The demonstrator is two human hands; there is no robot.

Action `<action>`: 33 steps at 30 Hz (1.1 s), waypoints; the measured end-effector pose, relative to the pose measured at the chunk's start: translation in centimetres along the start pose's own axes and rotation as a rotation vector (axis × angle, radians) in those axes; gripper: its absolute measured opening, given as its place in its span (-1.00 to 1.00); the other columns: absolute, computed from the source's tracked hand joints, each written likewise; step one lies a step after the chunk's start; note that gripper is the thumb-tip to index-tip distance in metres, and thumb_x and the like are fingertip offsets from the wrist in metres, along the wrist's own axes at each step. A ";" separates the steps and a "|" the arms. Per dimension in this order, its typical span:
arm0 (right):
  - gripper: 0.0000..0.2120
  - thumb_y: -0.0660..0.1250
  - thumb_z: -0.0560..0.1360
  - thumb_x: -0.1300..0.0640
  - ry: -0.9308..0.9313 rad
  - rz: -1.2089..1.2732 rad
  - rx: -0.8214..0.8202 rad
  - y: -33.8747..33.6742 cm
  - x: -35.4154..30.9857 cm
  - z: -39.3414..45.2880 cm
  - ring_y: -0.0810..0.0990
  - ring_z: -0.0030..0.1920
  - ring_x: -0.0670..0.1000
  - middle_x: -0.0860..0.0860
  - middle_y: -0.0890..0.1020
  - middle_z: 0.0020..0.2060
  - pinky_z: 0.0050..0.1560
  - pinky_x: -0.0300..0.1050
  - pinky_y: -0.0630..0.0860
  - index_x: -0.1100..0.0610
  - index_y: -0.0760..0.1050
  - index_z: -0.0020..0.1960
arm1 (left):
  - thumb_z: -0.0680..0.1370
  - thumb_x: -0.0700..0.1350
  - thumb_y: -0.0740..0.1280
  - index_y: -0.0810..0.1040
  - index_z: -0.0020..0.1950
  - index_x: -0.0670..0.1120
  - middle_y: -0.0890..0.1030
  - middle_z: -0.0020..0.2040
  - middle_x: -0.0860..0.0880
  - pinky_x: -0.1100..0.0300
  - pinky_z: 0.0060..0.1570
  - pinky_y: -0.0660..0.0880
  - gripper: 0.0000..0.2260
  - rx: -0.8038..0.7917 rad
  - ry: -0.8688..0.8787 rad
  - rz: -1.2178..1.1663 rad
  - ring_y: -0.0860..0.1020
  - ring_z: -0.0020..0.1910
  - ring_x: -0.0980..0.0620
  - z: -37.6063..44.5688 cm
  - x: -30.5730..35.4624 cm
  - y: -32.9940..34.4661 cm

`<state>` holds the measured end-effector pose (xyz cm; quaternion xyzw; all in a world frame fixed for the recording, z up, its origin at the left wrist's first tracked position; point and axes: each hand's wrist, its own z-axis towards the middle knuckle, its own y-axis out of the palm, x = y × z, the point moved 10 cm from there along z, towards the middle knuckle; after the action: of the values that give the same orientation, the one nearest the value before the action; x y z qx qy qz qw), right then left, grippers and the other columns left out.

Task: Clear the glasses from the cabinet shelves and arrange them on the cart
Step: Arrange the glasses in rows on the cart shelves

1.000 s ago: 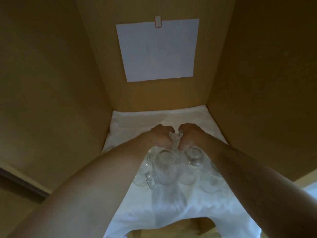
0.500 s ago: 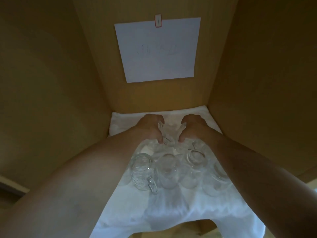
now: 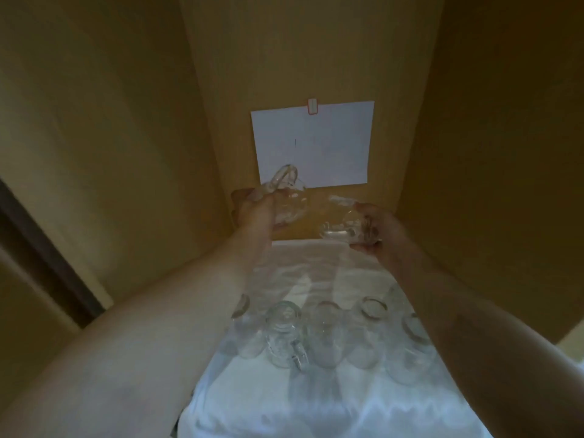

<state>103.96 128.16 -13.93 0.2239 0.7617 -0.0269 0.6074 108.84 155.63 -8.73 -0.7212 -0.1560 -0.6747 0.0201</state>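
I have a glass mug in each hand, both lifted clear of the white cloth that lines the cabinet shelf, and I take that cloth as my landmark. My left hand has its grip clenched around the left mug, which is tilted so its handle sticks up and away from the cloth toward the paper on the back wall; I judge the tilt comes simply from how the wrist turns as the mug comes off the shelf. My right hand cups the right mug from the side and below, fingers curled round its body, so that grip is grasping too; this mug also hangs above the far end of the cloth, just beside the left one but apart from it as far as I can tell. I hold them separated, I think, so glass does not knock on glass. On the near half of the cloth a row of glasses stands close together, some apparently touching, at least one with a handle toward me; these are not yet cleared. The cloth probably cushions them. The cart is not in view. Above the cloth, a white paper sheet is fixed to the back wall by a small red-edged tab; faint marks show on it, but nothing I can read, and I see no brand anywhere.
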 end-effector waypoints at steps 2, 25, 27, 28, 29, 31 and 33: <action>-0.72 0.51 0.43 0.00 0.005 0.213 -0.131 0.8 0.1 -2.5 0.72 -0.02 0.06 0.02 0.70 -0.02 0.09 0.19 0.64 0.05 0.70 0.11 | 0.41 -0.11 0.60 0.45 0.13 -0.01 0.54 0.07 -0.06 -0.14 -0.20 0.68 -0.59 -0.052 -0.078 -0.148 0.61 -0.03 0.00 -1.7 0.3 -0.2; -0.50 0.54 0.48 -0.01 -0.361 0.913 -0.266 -10.9 0.6 -34.3 0.54 0.35 0.24 0.17 0.56 0.36 0.29 0.24 0.51 0.18 0.58 0.34 | 0.48 -0.02 0.46 0.49 0.45 -0.14 0.58 0.33 -0.22 -0.09 0.01 0.63 -0.45 -0.928 -0.446 -0.422 0.62 0.20 -0.22 -31.7 -2.0 3.5; -0.39 0.53 0.47 -0.01 -0.388 0.883 -0.216 -13.8 0.5 -36.7 0.51 0.39 0.26 0.22 0.52 0.39 0.36 0.20 0.47 0.21 0.49 0.42 | 0.49 0.01 0.43 0.51 0.43 -0.13 0.61 0.30 -0.19 -0.03 -0.08 0.65 -0.46 -0.984 -0.467 -0.395 0.64 0.10 -0.18 -35.0 -2.8 5.4; -0.35 0.53 0.47 -0.01 -0.393 0.886 -0.200 -15.0 0.5 -37.7 0.49 0.40 0.27 0.23 0.50 0.40 0.39 0.19 0.44 0.20 0.42 0.47 | 0.48 0.02 0.43 0.53 0.40 -0.13 0.63 0.27 -0.18 0.00 -0.10 0.64 -0.48 -0.996 -0.476 -0.396 0.65 0.08 -0.17 -36.3 -3.0 6.2; -0.33 0.52 0.48 -0.01 -0.403 0.900 -0.183 -16.6 0.5 -38.7 0.49 0.40 0.28 0.24 0.50 0.40 0.42 0.19 0.41 0.19 0.39 0.49 | 0.48 0.03 0.44 0.56 0.36 -0.12 0.65 0.24 -0.17 0.01 -0.11 0.64 -0.52 -1.008 -0.487 -0.404 0.66 0.08 -0.16 -37.9 -3.3 7.2; -0.32 0.52 0.48 0.00 -0.434 0.912 -0.120 -20.4 0.5 -40.9 0.49 0.39 0.28 0.24 0.51 0.39 0.43 0.19 0.39 0.16 0.37 0.50 | 0.49 0.04 0.43 0.62 0.26 -0.11 0.67 0.21 -0.17 0.03 -0.09 0.64 -0.61 -1.044 -0.513 -0.429 0.66 0.09 -0.15 -41.5 -3.8 9.4; -0.34 0.50 0.49 0.00 -0.457 0.897 -0.050 -24.4 0.4 -43.3 0.49 0.39 0.26 0.23 0.51 0.39 0.43 0.18 0.39 0.16 0.38 0.50 | 0.52 0.04 0.41 0.63 0.23 -0.11 0.66 0.22 -0.17 0.01 -0.04 0.63 -0.65 -1.081 -0.553 -0.446 0.65 0.12 -0.16 -45.2 -4.6 12.0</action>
<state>55.23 119.94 -8.67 0.5028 0.4384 0.2068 0.7157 67.94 132.51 -6.99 -0.7271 0.0603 -0.4352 -0.5276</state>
